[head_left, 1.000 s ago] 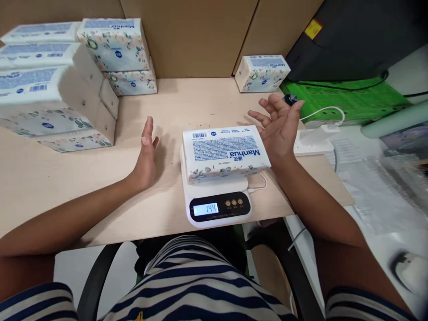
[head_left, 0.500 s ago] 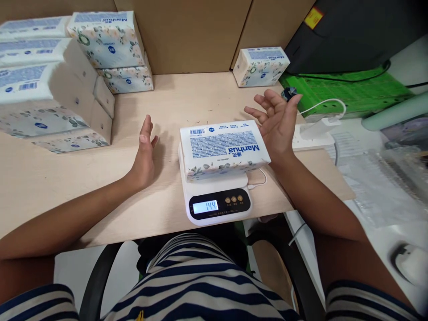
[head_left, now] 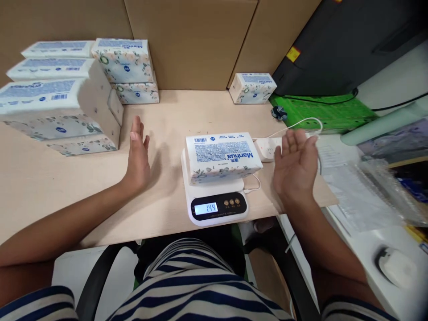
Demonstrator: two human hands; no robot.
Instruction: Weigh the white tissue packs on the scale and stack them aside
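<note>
A white pack of tissues (head_left: pixel 222 156) with blue print and a floral edge lies flat on a white digital scale (head_left: pixel 214 189). The scale's lit display reads 1.44. To the left of the scale my left hand (head_left: pixel 138 158) rests on its edge, fingers stretched upward, holding nothing. My right hand (head_left: pixel 296 167) is apart from the pack on the right, palm up, with its fingers extended and nothing in it. Both hands are open and neither touches the pack.
Stacked tissue packs (head_left: pixel 60 107) stand at the back left. One more pack (head_left: pixel 253 88) sits near the cardboard (head_left: pixel 190 44). A dark scrunchie (head_left: pixel 278 113), a white power strip (head_left: pixel 267 148), a green crate (head_left: pixel 321 111) and a white mouse (head_left: pixel 397 267) are on the right.
My right hand has moved away from the pack, rightward and toward me. The camera view has tilted up slightly. My left hand, the pack and the scale reading look the same.
</note>
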